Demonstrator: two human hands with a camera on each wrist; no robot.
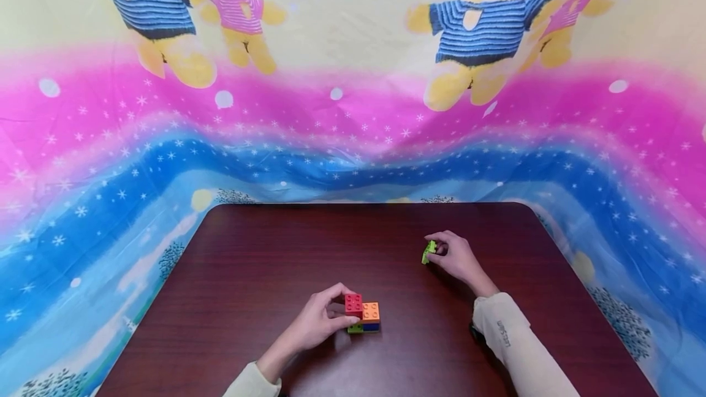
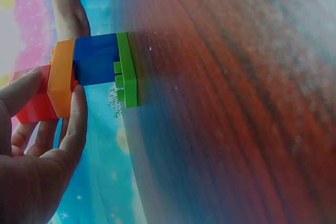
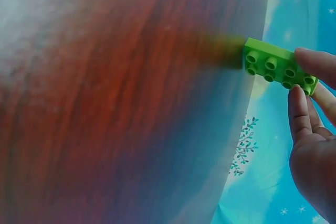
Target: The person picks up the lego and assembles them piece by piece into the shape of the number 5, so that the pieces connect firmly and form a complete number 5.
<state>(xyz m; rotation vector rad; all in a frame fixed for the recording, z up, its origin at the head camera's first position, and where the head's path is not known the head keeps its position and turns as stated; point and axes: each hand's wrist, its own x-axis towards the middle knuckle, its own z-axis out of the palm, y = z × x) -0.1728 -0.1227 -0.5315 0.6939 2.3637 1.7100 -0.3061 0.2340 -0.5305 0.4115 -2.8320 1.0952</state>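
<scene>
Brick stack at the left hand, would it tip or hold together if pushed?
The brick stack would probably move as one stiff piece, its parts looking pressed together. A high push might tip it, since the orange brick overhangs the blue brick.

Block stack (image 1: 366, 312) on table (image 1: 276, 256) — brick (image 1: 427, 253) behind, right.

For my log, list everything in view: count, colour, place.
table: 1, reddish brown, lower middle
bottom brick: 1, green, nearer part of the table
second brick: 1, blue, on bottom brick
third brick: 1, orange, on second brick
top brick: 1, red, on third brick
separate brick: 1, green, toward the table's far side
cloth: pieces unclear, pink, blue, cream, behind and beside the table
printed bears: 4, yellow, on cloth
sleeves: 2, cream, lower head view
wrist items: count unclear, black, beside sleeves
left hand: 1, bare, holding the top brick
right hand: 1, bare, holding the separate brick
</scene>
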